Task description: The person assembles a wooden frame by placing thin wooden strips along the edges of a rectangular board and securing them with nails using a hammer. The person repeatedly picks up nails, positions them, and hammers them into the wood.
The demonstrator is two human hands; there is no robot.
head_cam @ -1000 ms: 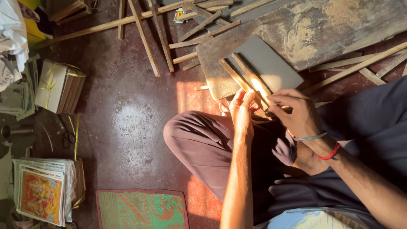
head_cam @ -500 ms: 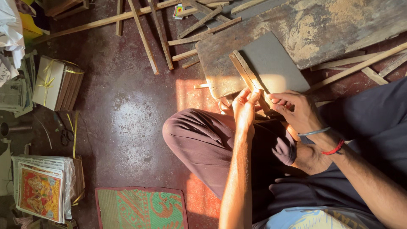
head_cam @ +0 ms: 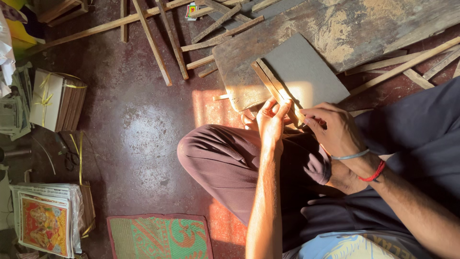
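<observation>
I sit cross-legged on a dark red floor. My left hand (head_cam: 271,119) grips the near end of a wooden frame strip (head_cam: 272,85) that lies along the left edge of a grey board (head_cam: 306,72). My right hand (head_cam: 333,129) pinches the same near end from the right, fingers curled; a small tool may be in it but I cannot tell. The grey board rests on a worn wooden plank (head_cam: 345,29). A thin bangle and a red thread are on my right wrist.
Loose wooden strips (head_cam: 153,45) lie scattered on the floor at the top. A tied bundle of boards (head_cam: 57,100) and a stack of printed pictures (head_cam: 45,223) stand at the left. A green and red mat (head_cam: 160,237) lies near my knee.
The view has shifted slightly. My hands have stayed at the near end of the strip, with the left fingers closing more tightly round it.
</observation>
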